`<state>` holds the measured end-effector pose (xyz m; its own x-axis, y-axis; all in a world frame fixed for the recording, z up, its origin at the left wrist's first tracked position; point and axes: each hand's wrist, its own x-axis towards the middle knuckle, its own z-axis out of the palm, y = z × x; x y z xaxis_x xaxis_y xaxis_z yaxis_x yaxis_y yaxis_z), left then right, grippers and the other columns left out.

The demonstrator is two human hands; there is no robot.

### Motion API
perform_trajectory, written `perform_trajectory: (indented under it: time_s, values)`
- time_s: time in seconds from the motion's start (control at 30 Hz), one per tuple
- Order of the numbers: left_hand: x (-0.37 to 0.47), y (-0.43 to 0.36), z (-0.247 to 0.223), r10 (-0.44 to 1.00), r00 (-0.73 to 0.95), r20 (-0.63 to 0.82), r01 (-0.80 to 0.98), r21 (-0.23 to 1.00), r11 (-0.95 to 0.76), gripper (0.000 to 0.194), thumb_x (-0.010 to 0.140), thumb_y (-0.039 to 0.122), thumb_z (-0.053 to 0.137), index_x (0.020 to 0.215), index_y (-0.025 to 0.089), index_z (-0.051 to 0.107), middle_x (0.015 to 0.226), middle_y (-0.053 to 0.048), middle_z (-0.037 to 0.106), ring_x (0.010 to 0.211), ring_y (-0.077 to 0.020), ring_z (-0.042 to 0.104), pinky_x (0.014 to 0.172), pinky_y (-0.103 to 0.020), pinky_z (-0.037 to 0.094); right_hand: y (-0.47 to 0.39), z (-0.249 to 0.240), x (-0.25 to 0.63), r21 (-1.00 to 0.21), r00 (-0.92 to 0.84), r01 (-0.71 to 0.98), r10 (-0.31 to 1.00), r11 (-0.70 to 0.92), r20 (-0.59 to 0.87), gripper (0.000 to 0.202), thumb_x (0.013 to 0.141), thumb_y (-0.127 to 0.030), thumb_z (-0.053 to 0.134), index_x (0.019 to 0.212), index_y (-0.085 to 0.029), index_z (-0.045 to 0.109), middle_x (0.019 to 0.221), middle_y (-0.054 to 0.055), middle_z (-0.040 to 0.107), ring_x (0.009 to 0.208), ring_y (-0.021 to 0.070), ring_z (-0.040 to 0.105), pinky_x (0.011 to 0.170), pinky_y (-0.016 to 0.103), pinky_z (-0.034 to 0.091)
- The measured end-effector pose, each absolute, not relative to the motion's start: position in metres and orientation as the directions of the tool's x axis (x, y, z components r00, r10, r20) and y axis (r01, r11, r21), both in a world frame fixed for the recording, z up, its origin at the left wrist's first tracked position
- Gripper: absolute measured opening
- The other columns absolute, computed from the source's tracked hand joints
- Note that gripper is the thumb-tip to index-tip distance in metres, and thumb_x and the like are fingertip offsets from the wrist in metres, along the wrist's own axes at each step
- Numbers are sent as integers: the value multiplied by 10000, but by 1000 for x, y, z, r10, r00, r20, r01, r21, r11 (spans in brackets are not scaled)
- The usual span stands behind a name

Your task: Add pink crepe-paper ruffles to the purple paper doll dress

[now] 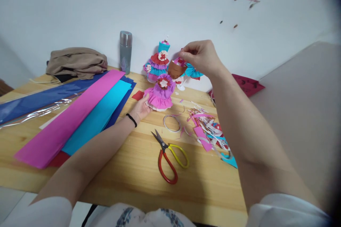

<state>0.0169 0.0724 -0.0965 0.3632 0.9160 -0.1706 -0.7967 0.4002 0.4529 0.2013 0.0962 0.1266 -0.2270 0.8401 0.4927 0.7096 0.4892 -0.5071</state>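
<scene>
A miniature crepe-paper dress [161, 94], with a brown bodice, purple and pink ruffled skirt and a flower rosette at the waist, is tilted between my hands. My right hand [201, 56] is closed in a pinch at its top, by the pink neck part. At the lower left of the skirt, my left hand [144, 108] grips the hem, some fingers hidden by the paper. Just behind stands a second tiered paper dress [159, 62] in teal, red and purple. A teal paper piece with folds [193, 71] shows beneath my right hand, partly covered.
Scissors [166, 152] with red and yellow handles lie in front, below a wire coil [172, 123]. Paper scraps [210, 127] are heaped at right. Crepe-paper sheets [80, 113] spread across the left; a thermos [125, 53] and brown cloth [77, 62] stand near the wall.
</scene>
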Motion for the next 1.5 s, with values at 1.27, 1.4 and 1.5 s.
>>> perform_trajectory:
  time_s: [1.27,1.4,1.5]
  values:
    - [27,70,-103,913,406,-40,-748,560,357,442,829,-51,622,1222,150,652,807,-22,723,651,-127,664,696,-253,516,112,115,195,-458,-73,787,800,413,596,244,869,-428,647,714,-240,640,720,47,684,815,230,611,759,393,490]
    - [28,73,-106,918,394,-34,-761,548,347,411,838,-46,629,1198,149,668,819,-20,718,647,-117,644,714,-257,506,113,115,194,-435,-38,810,776,393,630,218,860,-388,621,735,-219,680,763,73,706,859,288,669,800,444,512]
    - [27,74,-106,926,375,-34,-782,525,336,271,904,57,631,1153,153,681,860,-31,722,716,-126,660,758,-270,514,112,117,193,-432,-23,824,783,367,622,225,878,-371,602,798,-188,704,824,99,726,900,316,678,838,472,503]
